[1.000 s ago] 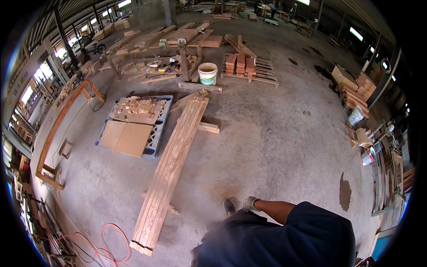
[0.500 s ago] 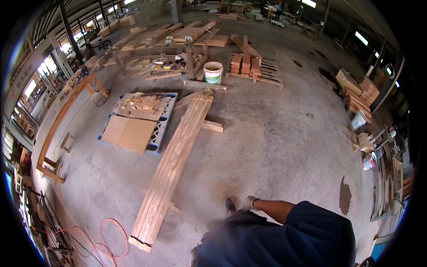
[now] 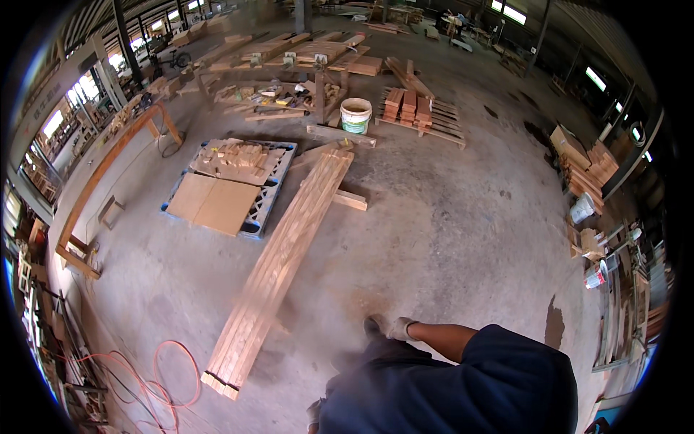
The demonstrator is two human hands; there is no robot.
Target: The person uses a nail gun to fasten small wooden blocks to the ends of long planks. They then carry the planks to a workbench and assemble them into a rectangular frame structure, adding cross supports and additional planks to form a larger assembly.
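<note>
My right hand (image 3: 400,329), in a light grey work glove, hangs in front of my body beside my dark shoe (image 3: 374,325). No held object shows at it, and its fingers are too small and blurred to read. Of my left hand (image 3: 314,414), also gloved, only a sliver appears at my other side; its fingers are hidden. A bundle of long wooden boards (image 3: 282,257) lies to my left, raised on cross timbers (image 3: 351,200). Both hands are apart from the boards. A dark band crosses the near end of the bundle.
A blue pallet (image 3: 277,188) bears cardboard and small wood blocks left of the boards. Ahead stand a white bucket (image 3: 356,116) and a wooden pallet (image 3: 443,123) with reddish planks. An orange hose (image 3: 166,394) coils at lower left. More buckets and lumber line the right side.
The whole view has shifted slightly, so the boards and pallets sit a little higher in it. Both hands stay close to my body.
</note>
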